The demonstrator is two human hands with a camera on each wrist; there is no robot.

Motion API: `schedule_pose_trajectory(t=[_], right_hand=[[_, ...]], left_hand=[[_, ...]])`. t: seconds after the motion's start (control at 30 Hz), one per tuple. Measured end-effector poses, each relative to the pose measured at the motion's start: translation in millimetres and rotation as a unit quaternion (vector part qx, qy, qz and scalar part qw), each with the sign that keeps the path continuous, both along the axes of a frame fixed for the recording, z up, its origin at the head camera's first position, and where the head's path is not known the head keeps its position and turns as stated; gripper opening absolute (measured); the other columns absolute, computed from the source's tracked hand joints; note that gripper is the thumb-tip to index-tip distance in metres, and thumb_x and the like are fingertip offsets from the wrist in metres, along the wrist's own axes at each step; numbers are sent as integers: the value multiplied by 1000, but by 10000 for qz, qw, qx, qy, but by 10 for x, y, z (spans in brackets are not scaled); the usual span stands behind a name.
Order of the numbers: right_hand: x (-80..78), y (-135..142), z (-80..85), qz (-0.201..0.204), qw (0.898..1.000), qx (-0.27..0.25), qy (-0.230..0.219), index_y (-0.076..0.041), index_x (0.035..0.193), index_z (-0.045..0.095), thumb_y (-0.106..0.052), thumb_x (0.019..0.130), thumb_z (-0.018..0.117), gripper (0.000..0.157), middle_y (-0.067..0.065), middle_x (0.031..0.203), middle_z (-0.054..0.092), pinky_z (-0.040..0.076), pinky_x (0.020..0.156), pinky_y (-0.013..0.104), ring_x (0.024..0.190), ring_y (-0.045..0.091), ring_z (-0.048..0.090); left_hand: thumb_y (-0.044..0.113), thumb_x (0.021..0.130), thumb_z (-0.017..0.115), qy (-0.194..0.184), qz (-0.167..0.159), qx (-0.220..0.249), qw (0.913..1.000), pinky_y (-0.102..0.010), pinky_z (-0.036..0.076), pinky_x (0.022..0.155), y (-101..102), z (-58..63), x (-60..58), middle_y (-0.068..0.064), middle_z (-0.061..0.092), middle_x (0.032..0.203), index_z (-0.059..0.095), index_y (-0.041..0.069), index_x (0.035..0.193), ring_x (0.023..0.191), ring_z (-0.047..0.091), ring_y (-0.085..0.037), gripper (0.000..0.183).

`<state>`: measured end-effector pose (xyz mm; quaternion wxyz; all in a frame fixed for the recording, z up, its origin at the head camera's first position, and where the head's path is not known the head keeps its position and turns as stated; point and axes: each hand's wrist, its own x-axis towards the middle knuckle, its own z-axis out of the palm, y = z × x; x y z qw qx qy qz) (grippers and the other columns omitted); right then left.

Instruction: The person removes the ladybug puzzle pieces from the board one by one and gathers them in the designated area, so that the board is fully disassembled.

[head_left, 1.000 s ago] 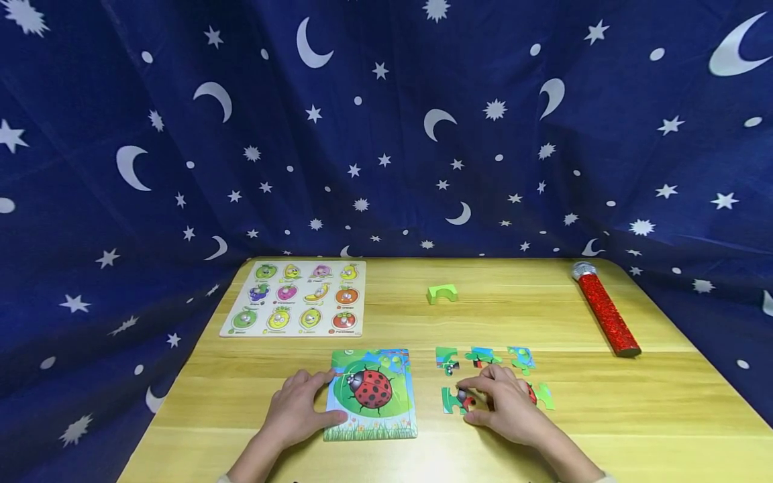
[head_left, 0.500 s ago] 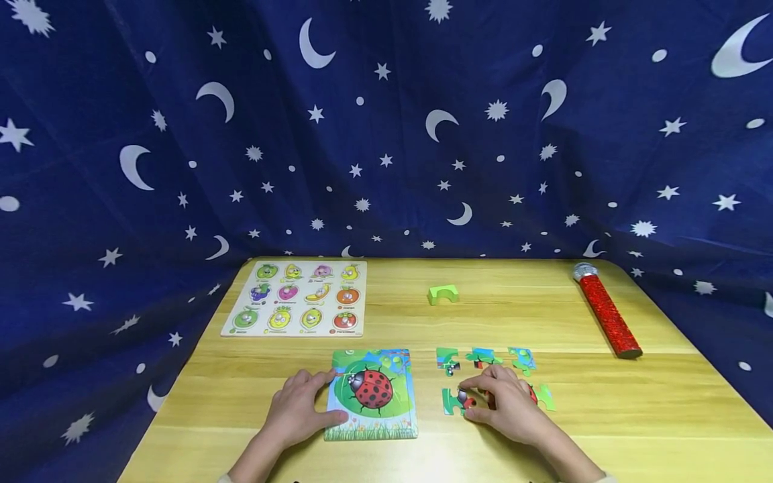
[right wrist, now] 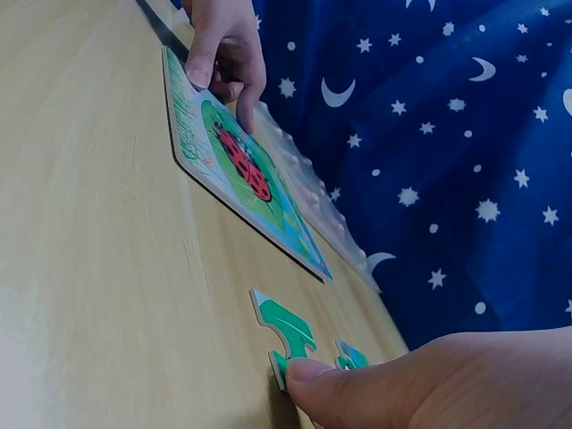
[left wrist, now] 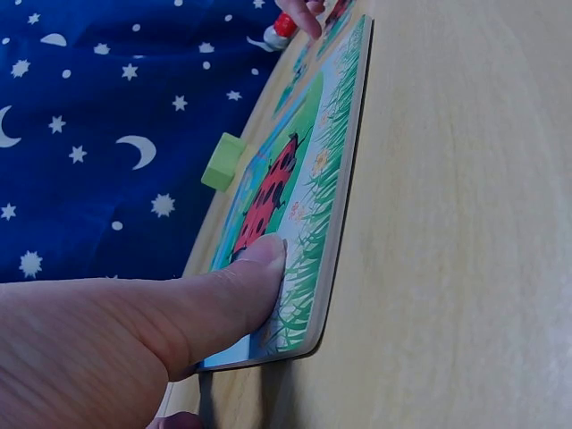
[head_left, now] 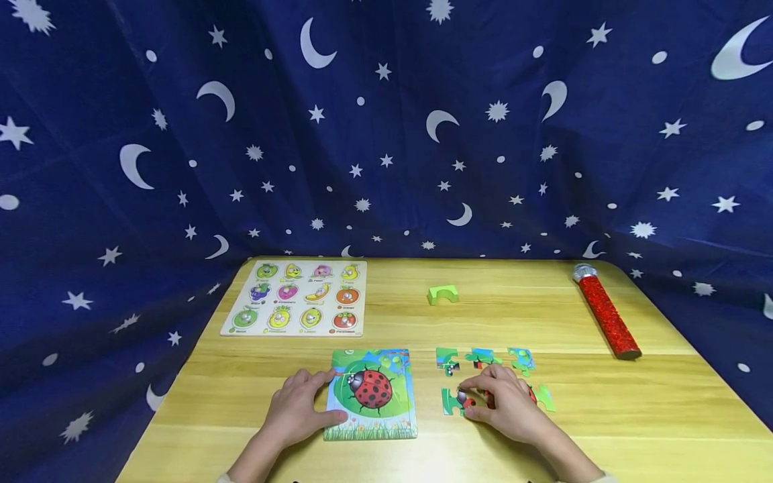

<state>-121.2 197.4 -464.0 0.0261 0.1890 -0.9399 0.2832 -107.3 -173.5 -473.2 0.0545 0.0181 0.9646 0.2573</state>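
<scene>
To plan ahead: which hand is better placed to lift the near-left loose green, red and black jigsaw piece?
Probably the right hand: its thumb and index finger touch that jigsaw piece, while the left hand rests on the square ladybug-printed board.

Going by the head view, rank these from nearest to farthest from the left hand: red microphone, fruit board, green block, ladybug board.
From the left hand:
1. Ladybug board: touching it, to its right.
2. Fruit board: farther back, on the left.
3. Green block: back, near the middle.
4. Red microphone: far right.
</scene>
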Motion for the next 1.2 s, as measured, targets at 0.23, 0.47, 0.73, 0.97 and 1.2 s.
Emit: schedule_pose_trajectory(t=[0.23, 0.47, 0.73, 0.97, 1.2], right_hand=[[5, -1, 12, 20, 10000, -8, 34, -30, 102, 73, -25, 71, 85, 33, -11, 81, 42, 18, 72, 32, 85, 5, 31], [1, 15, 29, 10, 9999, 41, 155, -32, 102, 72, -32, 73, 84, 31, -12, 83, 43, 19, 72, 30, 86, 5, 31], [1, 18, 47, -50, 9997, 133, 191, -31, 103, 73, -35, 73, 84, 33, -12, 86, 45, 20, 73, 29, 89, 6, 33], [-10, -2, 72, -17, 9994, 149, 326, -29, 103, 73, -34, 76, 83, 30, -12, 84, 44, 22, 75, 31, 86, 4, 33], [-51, -211, 143, 280, 9993, 115, 241, -24, 107, 73, -32, 78, 81, 31, -9, 90, 50, 22, 76, 33, 89, 7, 37]], left_hand=[[58, 65, 83, -10, 4, -1, 10000, -35, 37, 75, 0, 6, -2, 0, 51, 96, 59, 20, 137, 87, 43, -16, 85], [57, 66, 83, 18, -5, -21, 10000, -35, 37, 75, 6, 20, -8, 0, 52, 96, 59, 19, 137, 87, 43, -16, 84], [55, 66, 84, 40, -42, 10, 10000, -35, 37, 75, 18, 31, -5, 0, 51, 94, 60, 17, 136, 86, 42, -16, 84], [56, 66, 84, 35, -62, 10, 10000, -36, 38, 76, 15, 24, -3, 0, 52, 96, 60, 18, 136, 88, 44, -17, 83], [57, 65, 84, 6, -15, 2, 10000, -35, 38, 75, 9, 22, 4, 0, 52, 96, 60, 19, 136, 87, 43, -16, 83]])
